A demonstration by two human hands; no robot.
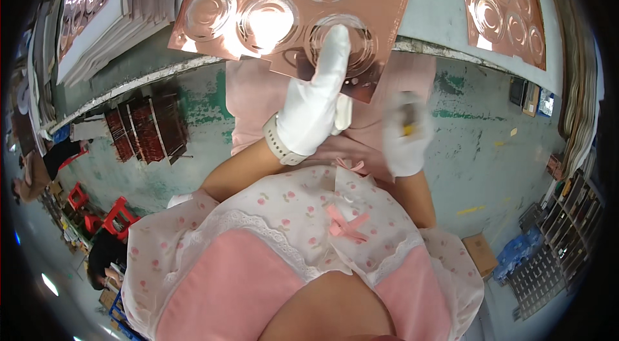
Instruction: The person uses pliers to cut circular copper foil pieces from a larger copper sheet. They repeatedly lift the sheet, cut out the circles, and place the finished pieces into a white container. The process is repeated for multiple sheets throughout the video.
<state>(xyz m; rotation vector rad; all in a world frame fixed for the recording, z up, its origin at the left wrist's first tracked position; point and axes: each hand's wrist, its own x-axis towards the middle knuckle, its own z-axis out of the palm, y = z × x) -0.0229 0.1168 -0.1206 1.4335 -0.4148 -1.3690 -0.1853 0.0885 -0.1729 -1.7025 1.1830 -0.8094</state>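
Observation:
A copper-coloured sheet (284, 51) with several round ring patterns lies on the table, its near part jutting past the table edge. My left hand (316, 93), in a white glove with a pale perforated strap at the wrist, is at this near edge. One long digit rests on top, over a ring pattern, while the others curl below the edge, so the sheet seems pinched. Motion blurs my white-gloved right hand (406, 141), low in front of me and apart from the sheet. It holds a small dark and yellow thing (408, 120), too smeared to name.
Another copper-coloured sheet (506, 12) lies at the table's right. At the left stands a thick stack of pale sheets (122, 12) with a patterned sheet on it. Left on the floor are a dark rack (147, 128) and red stools (119, 218); people are beyond. A cardboard box (480, 254) stands right.

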